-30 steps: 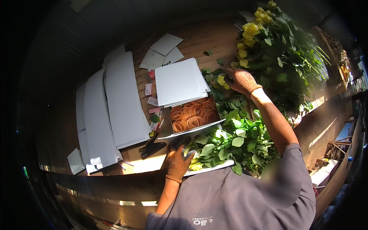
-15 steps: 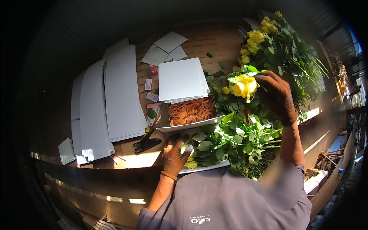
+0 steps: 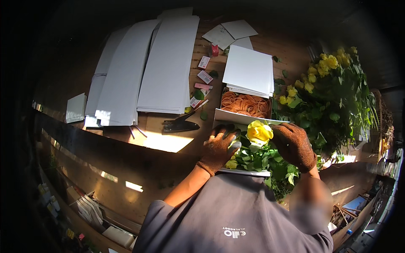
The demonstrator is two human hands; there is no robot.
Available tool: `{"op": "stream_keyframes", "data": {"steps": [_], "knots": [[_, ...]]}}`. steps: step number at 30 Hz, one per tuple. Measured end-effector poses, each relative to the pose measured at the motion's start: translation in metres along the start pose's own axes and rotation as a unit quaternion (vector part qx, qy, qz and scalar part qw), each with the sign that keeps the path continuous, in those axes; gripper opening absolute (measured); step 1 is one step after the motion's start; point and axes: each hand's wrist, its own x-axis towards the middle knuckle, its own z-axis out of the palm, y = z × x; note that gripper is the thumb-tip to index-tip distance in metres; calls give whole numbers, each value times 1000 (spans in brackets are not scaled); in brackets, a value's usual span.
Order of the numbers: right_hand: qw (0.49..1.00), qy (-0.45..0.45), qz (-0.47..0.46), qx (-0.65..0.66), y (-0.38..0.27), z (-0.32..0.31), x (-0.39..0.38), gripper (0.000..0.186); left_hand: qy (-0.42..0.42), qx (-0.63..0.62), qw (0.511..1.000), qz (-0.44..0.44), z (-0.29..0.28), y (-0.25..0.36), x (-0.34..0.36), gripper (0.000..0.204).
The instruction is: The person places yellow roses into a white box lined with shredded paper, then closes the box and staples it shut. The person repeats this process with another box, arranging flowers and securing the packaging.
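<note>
Both my hands wear brown work gloves. My right hand (image 3: pixel 296 145) holds a yellow rose (image 3: pixel 259 133) close under its bloom; the fingers are closed, and their grip on the stem is partly hidden. Below this bloom lies a leafy bundle of roses (image 3: pixel 259 159) on a white sheet (image 3: pixel 253 173) against my body. My left hand (image 3: pixel 219 147) rests at the left end of the bundle, beside a yellow bloom (image 3: pixel 230 164). Its fingers and thumb are apart, with greyish tips. What lies under that palm is hidden.
Just beyond my hands stands a box of orange rubber bands (image 3: pixel 247 104), topped by white cards (image 3: pixel 248 69). Long white sheets (image 3: pixel 166 67) are stacked at left, near a black stapler (image 3: pixel 181 125) and small boxes (image 3: pixel 204 76). More yellow roses (image 3: pixel 325 67) lie at far right.
My right hand has brought the yellow rose down and toward me, over the bundle. My left hand stays by the bundle's left end. The view has shifted, so the table appears farther right.
</note>
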Motion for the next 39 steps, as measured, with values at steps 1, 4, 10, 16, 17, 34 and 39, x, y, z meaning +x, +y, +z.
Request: {"op": "stream_keyframes", "data": {"steps": [1, 4, 10, 16, 17, 34, 39], "knots": [[1000, -14, 13, 8, 4, 21, 2, 34, 7, 3, 1000, -5, -1, 2, 0, 55], [991, -5, 50, -128, 27, 86, 5, 30, 47, -21, 997, 65, -4, -1, 2, 50], [978, 26, 24, -207, 21, 111, 10, 32, 41, -17, 996, 71, -12, 2, -2, 53], [977, 14, 34, -211, 20, 120, 7, 34, 78, -7, 992, 102, -10, 0, -6, 63], [975, 10, 38, -219, 18, 120, 8, 33, 75, -16, 993, 89, -10, 0, -6, 65], [995, 20, 51, 87, 19, 32, 45, 57, 92, -1, 996, 19, -14, -15, 8, 78], [979, -39, 86, -179, 93, 18, 92, 70, 83, -36, 995, 50, -5, -25, 13, 77]]}}
